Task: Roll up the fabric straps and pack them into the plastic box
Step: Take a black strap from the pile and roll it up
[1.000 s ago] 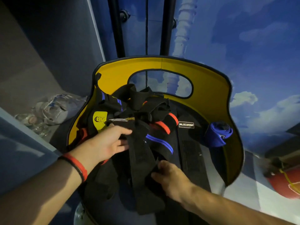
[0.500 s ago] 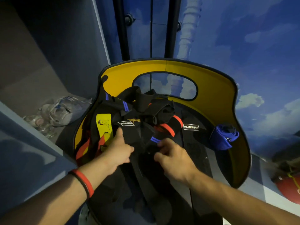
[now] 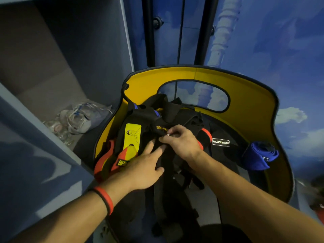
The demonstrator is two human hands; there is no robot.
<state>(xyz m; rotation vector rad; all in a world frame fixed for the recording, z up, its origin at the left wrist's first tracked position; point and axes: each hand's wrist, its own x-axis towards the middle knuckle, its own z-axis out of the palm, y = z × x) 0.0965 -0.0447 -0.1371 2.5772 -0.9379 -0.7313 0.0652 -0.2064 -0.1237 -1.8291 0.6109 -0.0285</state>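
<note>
From the head view, your right hand [image 3: 182,142] has its fingers [image 3: 172,133] pinched shut on a fold of black strap in the tangled pile of fabric straps [image 3: 163,137], while your left hand [image 3: 143,169] lies flat with fingers spread open, pressing the pile just beside and below that pinch.

The risk from here, as I judge it: the straps are knotted over one another, so pulling at the pinched end could drag neighbouring straps, such as the yellow patch strap [image 3: 132,139] to the left of your fingers, out over the rim. Keep the left palm down as an anchor.

The pile sits inside the yellow-lined container [image 3: 249,109], which also holds one finished blue rolled strap [image 3: 259,156], well apart to the right of your fingers. Whether this container is the plastic box, you cannot tell.
</note>
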